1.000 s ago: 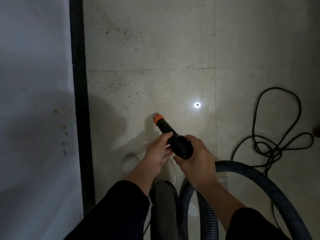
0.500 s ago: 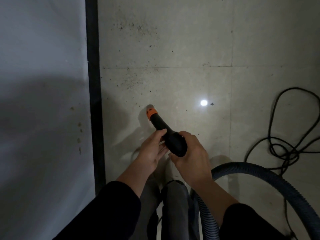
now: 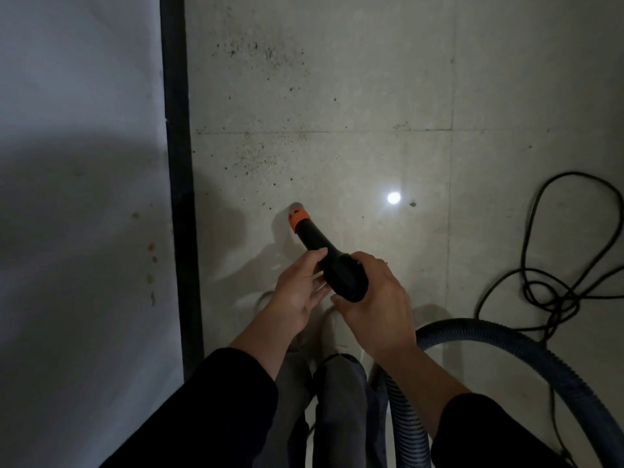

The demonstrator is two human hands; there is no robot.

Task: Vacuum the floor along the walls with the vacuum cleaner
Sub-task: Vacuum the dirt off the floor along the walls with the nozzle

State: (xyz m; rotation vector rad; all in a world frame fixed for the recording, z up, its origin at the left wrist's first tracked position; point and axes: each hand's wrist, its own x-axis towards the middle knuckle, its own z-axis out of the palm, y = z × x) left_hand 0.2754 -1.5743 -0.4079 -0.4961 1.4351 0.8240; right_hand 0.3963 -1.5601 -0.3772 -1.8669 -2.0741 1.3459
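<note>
Left hand (image 3: 297, 293) and right hand (image 3: 376, 307) grip the nozzle (image 3: 319, 249).

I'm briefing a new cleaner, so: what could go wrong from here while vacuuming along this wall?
The tangled black cable lies loose on the pale tiled floor at the right; a backward step could snag it. The ribbed grey hose loops beside the legs, another possible trip. The orange-collared black nozzle, gripped by left hand and right hand, sits short of the dark specks near the black baseboard, which might get missed.
</note>
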